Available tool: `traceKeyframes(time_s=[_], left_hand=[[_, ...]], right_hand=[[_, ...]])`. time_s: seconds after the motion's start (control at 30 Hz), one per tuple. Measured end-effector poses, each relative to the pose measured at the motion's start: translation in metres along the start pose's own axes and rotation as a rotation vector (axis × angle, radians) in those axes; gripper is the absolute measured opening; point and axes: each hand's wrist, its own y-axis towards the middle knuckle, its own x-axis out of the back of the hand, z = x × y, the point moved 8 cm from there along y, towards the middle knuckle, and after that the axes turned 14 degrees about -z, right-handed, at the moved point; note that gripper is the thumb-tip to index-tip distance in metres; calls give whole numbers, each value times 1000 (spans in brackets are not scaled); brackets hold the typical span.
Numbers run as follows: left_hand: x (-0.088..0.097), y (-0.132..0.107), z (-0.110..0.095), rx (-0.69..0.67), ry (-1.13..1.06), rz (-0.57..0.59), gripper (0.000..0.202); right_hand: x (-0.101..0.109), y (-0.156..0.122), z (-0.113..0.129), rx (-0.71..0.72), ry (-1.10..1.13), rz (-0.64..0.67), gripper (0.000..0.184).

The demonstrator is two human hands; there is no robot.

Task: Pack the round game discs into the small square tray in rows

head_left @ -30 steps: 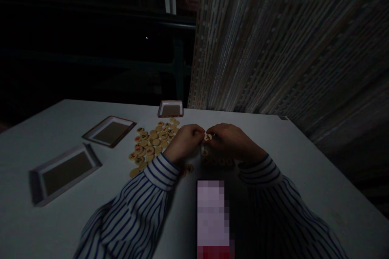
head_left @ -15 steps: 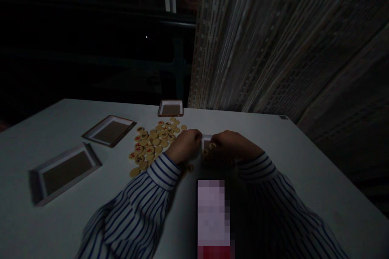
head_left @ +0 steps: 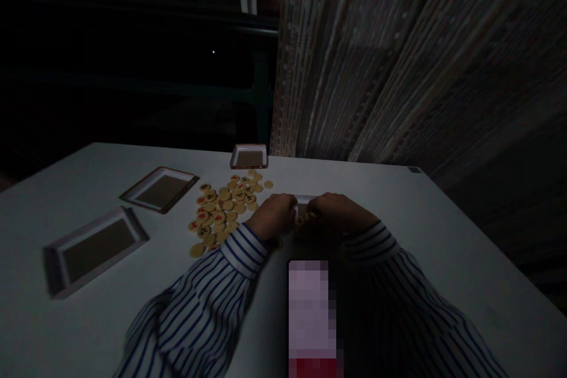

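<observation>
Round wooden Chinese chess pieces point(head_left: 219, 217) with red or black characters lie scattered left of my hands. A small shallow box point(head_left: 305, 198) with a pale rim sits between my hands, with a few pieces in it. My left hand point(head_left: 274, 215) is closed at the box's left side; its fingertips are in shadow, and what they hold is hidden. My right hand point(head_left: 339, 212) reaches over the box's right part with curled fingers, a chess piece point(head_left: 310, 216) at its fingertips.
Three shallow open trays stand on the white table point(head_left: 443, 283): one at the back point(head_left: 248, 156), one at the left point(head_left: 160, 189), one nearer point(head_left: 95, 251). A pixelated pinkish object point(head_left: 310, 313) is in front of me. A string curtain point(head_left: 354, 59) hangs beyond the table.
My left hand has shifted slightly right and down, closer to the right hand. My right hand has moved slightly left and down over the box.
</observation>
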Motion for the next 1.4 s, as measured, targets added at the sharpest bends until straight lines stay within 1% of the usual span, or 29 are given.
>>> traceKeyframes(time_s=[0.17,0.57,0.73,0.93,1.1,1.3,1.4], left_hand=[[-3,0,-1,-10,1,24,30],[-10,-1,-1,-54,25,-6,33],[-12,-1,0,-54,27,9,34],[-13,-1,-1,-68,22,20,35],[-12,-2,-2,-77,24,6,33],[-11,-2,-5,-78,39,24,31],[-11,-2,-4,-77,35,18,31]], right_hand=[[-2,0,1,21,11,0,26],[-1,-1,0,5,31,12,25],[1,-2,2,9,36,8,26],[2,-4,5,5,53,55,26],[4,-5,7,16,48,49,27],[2,-5,7,26,48,76,27],[3,-5,7,20,47,61,28]])
